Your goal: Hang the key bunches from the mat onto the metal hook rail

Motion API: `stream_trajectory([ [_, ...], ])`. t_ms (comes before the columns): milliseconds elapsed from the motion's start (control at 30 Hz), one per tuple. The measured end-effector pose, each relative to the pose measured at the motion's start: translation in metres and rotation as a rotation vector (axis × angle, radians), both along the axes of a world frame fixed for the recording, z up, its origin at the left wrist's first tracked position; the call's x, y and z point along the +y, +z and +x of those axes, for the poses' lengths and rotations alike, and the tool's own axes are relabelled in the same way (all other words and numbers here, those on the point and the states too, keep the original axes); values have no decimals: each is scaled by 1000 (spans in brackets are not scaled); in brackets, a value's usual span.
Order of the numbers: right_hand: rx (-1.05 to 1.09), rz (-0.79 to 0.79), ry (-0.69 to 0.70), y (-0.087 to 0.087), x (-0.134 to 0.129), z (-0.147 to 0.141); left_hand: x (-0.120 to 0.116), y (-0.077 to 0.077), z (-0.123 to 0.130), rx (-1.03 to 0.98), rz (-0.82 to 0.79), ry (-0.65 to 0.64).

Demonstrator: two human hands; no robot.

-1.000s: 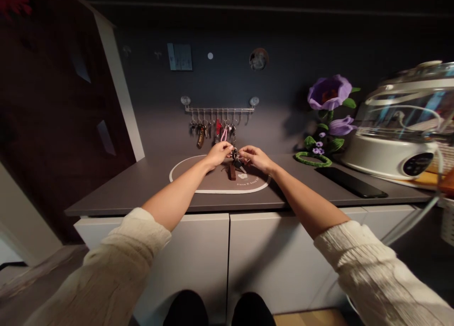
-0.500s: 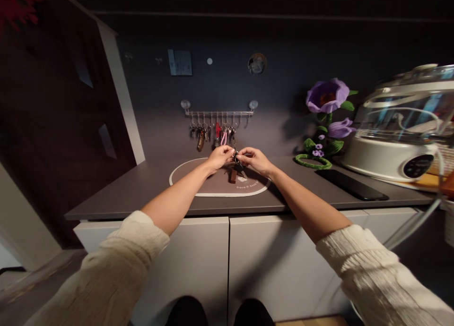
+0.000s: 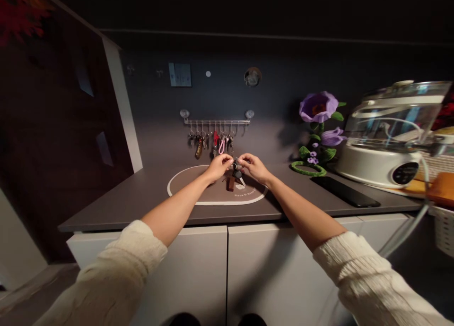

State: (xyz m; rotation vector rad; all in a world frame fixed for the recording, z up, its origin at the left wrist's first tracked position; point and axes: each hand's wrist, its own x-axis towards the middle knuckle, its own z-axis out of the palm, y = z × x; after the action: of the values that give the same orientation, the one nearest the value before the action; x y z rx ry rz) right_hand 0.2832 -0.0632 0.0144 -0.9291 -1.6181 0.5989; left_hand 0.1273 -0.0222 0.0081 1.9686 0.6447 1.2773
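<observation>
Above an oval brown mat with a white rim (image 3: 184, 186), my left hand (image 3: 220, 167) and my right hand (image 3: 252, 167) face each other a small gap apart. Both pinch the ring of a bunch of keys (image 3: 237, 174), whose dark-headed key and brown fob (image 3: 231, 183) dangle below the fingers. The ring itself is tiny and partly hidden by the fingertips. Behind the hands, a clear hook rail (image 3: 217, 122) on the wall carries several key sets, among them a pink loop (image 3: 222, 145) and a brown keychain (image 3: 199, 148).
A purple felt flower (image 3: 319, 107) with a green ring base stands on the counter to the right. Near it lies a black phone (image 3: 344, 192), with a white steamer-like appliance (image 3: 378, 160) behind. White cabinet doors (image 3: 184, 264) are below the counter edge.
The view has tilted up and shifted slightly right. My fingertips are a little farther apart, and the keys hang between them with the dark key head turned more into view.
</observation>
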Motion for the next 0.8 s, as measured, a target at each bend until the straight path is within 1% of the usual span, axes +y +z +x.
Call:
stream_trajectory([
  [167,13,34,-28,-1,7,3,6,-2,-1,74,186,186],
  [267,69,33,-3,4,13,4,9,-3,-2,126,256,272],
  [333,128,-7,18,12,16,4,10,-4,-3,156,280,317],
  [400,176,-67,12,22,19,4,12,-6,-3,183,303,352],
  [467,193,-111,-29,33,23,3,13,-7,-3,202,324,378],
  [633,234,-156,-128,60,42,3,14,-9,-4,228,331,420],
  [800,378,-217,-199,79,60,2,12,-9,-3,245,329,439],
])
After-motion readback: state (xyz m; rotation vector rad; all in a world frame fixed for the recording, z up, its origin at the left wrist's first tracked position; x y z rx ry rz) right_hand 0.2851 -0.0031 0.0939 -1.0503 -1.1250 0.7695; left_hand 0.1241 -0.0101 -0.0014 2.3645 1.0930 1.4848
